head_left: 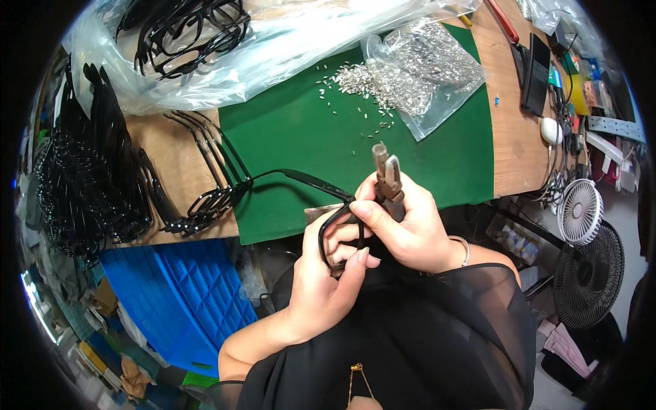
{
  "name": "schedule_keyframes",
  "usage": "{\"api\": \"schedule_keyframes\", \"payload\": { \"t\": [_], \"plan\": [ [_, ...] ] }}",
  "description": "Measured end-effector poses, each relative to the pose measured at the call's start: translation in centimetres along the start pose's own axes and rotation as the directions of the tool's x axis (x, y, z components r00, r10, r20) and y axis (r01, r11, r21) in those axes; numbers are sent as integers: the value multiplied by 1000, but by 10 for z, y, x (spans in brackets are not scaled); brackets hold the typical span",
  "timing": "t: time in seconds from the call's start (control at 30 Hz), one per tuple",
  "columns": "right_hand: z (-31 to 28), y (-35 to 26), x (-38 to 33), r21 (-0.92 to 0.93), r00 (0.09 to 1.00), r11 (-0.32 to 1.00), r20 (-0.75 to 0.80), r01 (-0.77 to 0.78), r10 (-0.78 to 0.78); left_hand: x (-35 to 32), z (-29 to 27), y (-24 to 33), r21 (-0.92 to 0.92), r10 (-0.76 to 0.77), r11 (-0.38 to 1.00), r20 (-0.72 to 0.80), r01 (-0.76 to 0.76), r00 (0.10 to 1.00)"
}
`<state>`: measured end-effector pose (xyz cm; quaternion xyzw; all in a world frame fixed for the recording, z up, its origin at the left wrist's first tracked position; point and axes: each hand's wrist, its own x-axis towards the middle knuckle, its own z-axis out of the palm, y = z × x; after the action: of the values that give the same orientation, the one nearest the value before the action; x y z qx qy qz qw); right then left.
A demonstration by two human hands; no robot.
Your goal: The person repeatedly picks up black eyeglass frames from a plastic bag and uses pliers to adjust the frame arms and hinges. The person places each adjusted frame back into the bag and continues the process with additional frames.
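Observation:
In front of my chest, my left hand point(316, 283) is closed around the rim of a black eyeglass frame point(311, 182). One temple of the frame stretches out to the left over the green mat point(287, 137). My right hand point(413, 229) grips a pair of worn metal pliers point(388, 179) with the jaws pointing away from me. Its thumb also presses on the eyeglass frame near the hinge. Whatever is at the hinge itself is covered by my fingers. Beyond the pliers, small silvery pieces point(352, 80) spill from a clear plastic bag point(437, 72).
Black eyeglass frames point(222, 195) lie left of the mat, beside a dense stack of frames point(89, 171). More frames point(198, 41) rest on plastic sheeting point(294, 58) at the back. A phone point(537, 75), cables and fans point(581, 212) are at right; a blue crate point(198, 294) stands below left.

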<state>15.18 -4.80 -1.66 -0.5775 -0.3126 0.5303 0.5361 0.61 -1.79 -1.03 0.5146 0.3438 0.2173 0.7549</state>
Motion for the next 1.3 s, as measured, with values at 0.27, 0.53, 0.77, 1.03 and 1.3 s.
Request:
{"api": "schedule_keyframes", "payload": {
  "t": [0.27,0.53,0.77,1.03,1.3],
  "plan": [
    [-8,-17,9,293,917,872,206,-392,343,0,-4,5,94,-18,995,61,12,998],
    [-36,-18,0,-538,869,736,474,412,-141,-27,-27,31,-136,-189,967,169,213,967],
    [-33,-22,8,-484,740,692,663,535,-108,-37,-19,31,151,-132,982,93,117,987],
    [-34,-7,14,-488,675,530,698,693,-240,-25,-22,27,562,97,803,207,-200,973],
    [-34,-6,18,-465,676,605,716,646,-172,-18,-40,20,566,108,777,313,-277,944]
  ]
}}
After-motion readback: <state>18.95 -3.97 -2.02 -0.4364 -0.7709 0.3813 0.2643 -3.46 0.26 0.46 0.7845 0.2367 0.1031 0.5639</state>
